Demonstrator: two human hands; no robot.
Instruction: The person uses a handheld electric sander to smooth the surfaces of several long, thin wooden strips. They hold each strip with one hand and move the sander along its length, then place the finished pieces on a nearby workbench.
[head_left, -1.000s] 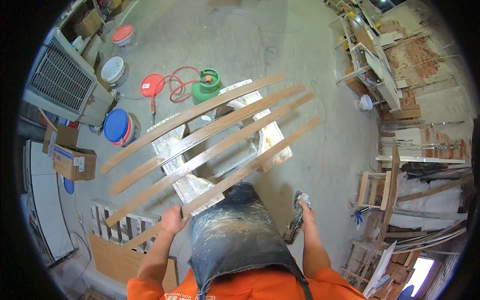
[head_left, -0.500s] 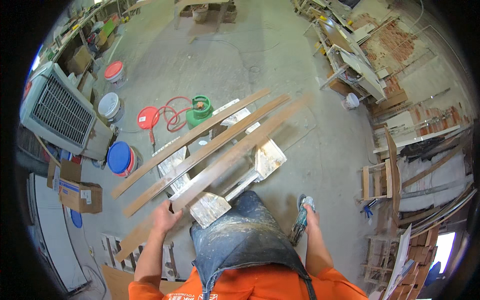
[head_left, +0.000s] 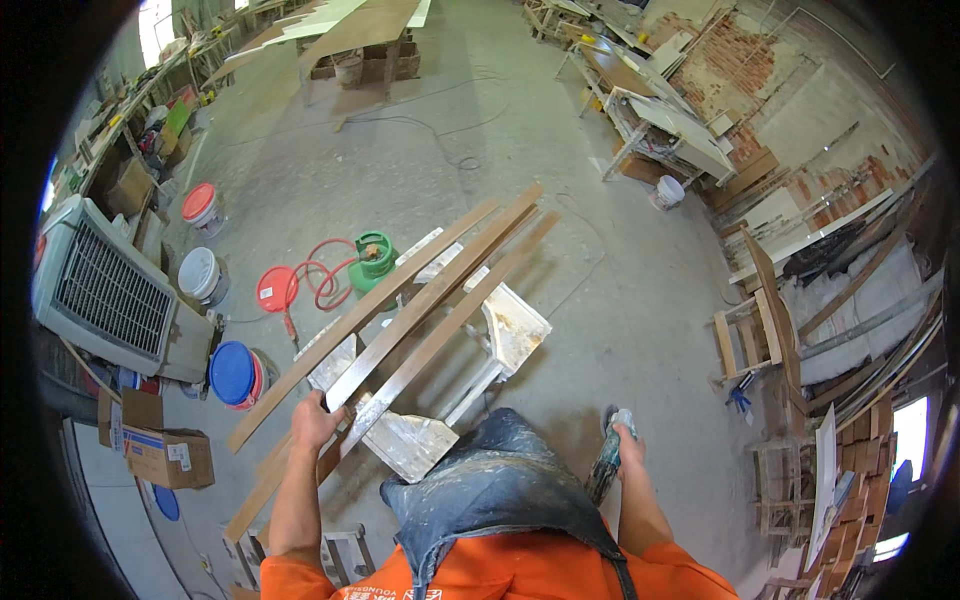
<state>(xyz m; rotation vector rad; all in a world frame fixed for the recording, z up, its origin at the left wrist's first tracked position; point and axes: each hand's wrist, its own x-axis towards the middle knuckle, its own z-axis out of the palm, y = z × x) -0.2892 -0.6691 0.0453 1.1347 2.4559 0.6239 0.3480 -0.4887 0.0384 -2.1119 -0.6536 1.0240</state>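
Three long, narrow brown wooden boards slant across paint-splattered white trestles (head_left: 415,440): a left board (head_left: 350,322), a middle board (head_left: 440,290) and a right board (head_left: 455,318). My left hand (head_left: 315,420) is closed round the near part of the middle board; its fingertips are partly hidden. A board end (head_left: 258,500) sticks out below this hand, and I cannot tell which board it belongs to. At my right side, my right hand (head_left: 630,447) grips a teal and dark power tool (head_left: 606,465), seemingly an angle grinder or sander, held clear of the boards.
A green gas cylinder (head_left: 374,262) with a red hose stands beyond the trestles. Lidded buckets, among them a blue-lidded one (head_left: 232,372), line the left beside an air cooler (head_left: 115,285) and a cardboard box (head_left: 170,457). Cables cross the floor; a workbench (head_left: 665,125) stands far right.
The blurred board at my left hand has come to rest, and the boards lie closer together. My left hand has moved slightly left and up. My view has shifted, showing more of the far table.
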